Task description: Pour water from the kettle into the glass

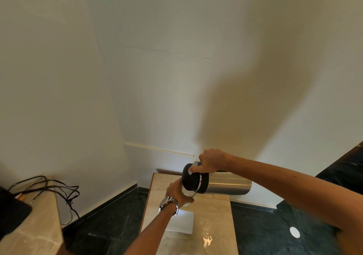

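A steel kettle (pixel 225 186) with a black top lies almost horizontal in the air, its black end to the left. My right hand (pixel 211 163) grips its handle from above. The black end hangs over the rim of a clear glass (pixel 189 194). My left hand (pixel 176 192), with a metal watch on the wrist, wraps around the glass and hides most of it. Both are held above a beige marble table (pixel 212 215). I cannot make out a stream of water.
A white square mat (pixel 183 223) lies on the table under my left arm, and a wet patch (pixel 208 240) shines nearer the front. A second marble surface (pixel 39 225) at left carries a black device and tangled cables (pixel 64 193). White walls stand close behind.
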